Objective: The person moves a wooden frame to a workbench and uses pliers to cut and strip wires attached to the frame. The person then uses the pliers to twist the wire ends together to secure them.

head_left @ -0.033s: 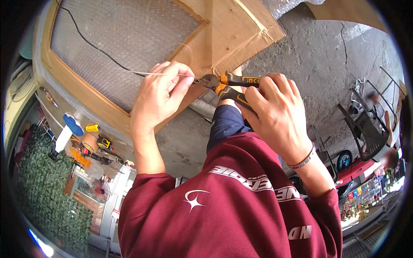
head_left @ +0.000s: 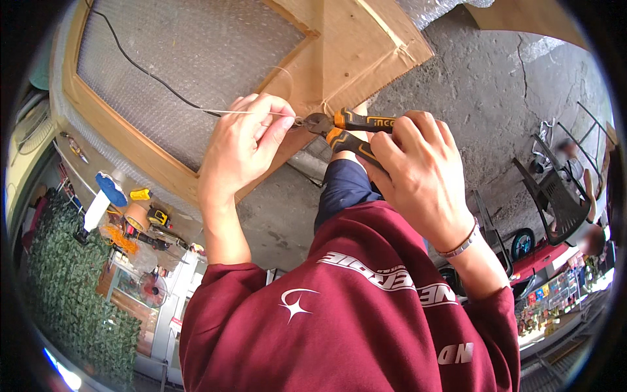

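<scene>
— What has just been changed?
— No clear change can be made out from the preceding view; the same hold is kept, so the work seems to be at a steady, careful point.
— How is each grip set?
— By the left hand (head_left: pixel 241 147), left of centre, the pale wire (head_left: pixel 225 112) is pinched between thumb and forefinger. By the right hand (head_left: pixel 421 170), right of centre, the orange-and-black pliers (head_left: pixel 320 124) are clasped by their handles, which are spread apart.
— And where is the wire led?
— From beside the dark cable (head_left: pixel 147 73), upper left of the frame, toward the pliers' head near the upper centre. Whether it is bitten there cannot be told.
</scene>
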`<state>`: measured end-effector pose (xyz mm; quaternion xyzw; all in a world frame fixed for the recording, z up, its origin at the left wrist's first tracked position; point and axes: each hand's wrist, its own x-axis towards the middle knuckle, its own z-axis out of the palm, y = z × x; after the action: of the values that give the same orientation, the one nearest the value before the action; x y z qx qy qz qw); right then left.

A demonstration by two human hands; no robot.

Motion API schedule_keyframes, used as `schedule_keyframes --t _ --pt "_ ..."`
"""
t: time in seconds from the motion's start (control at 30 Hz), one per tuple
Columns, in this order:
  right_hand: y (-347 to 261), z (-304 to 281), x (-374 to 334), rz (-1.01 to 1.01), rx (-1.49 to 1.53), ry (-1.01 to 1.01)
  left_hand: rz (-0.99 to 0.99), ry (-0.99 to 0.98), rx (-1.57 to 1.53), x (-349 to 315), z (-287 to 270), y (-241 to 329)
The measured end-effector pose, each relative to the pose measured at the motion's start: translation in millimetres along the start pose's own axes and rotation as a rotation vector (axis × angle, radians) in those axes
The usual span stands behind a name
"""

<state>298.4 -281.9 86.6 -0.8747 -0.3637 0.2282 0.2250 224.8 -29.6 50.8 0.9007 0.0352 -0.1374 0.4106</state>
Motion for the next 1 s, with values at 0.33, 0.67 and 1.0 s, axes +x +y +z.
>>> schedule_keyframes --t 0.33,0.67,1.0 --pt "-4 -10 10 -0.021 -0.062 -0.076 -0.184 0.21 -0.379 -9 19 -3" --pt "-4 -5 3 0.013 -0.067 -0.038 -0.104 0.371 -0.427 -10 20 -15" --pt "-6 6 -1 -0.01 -0.072 -0.011 -0.21 0.489 -0.468 -3 28 -11"
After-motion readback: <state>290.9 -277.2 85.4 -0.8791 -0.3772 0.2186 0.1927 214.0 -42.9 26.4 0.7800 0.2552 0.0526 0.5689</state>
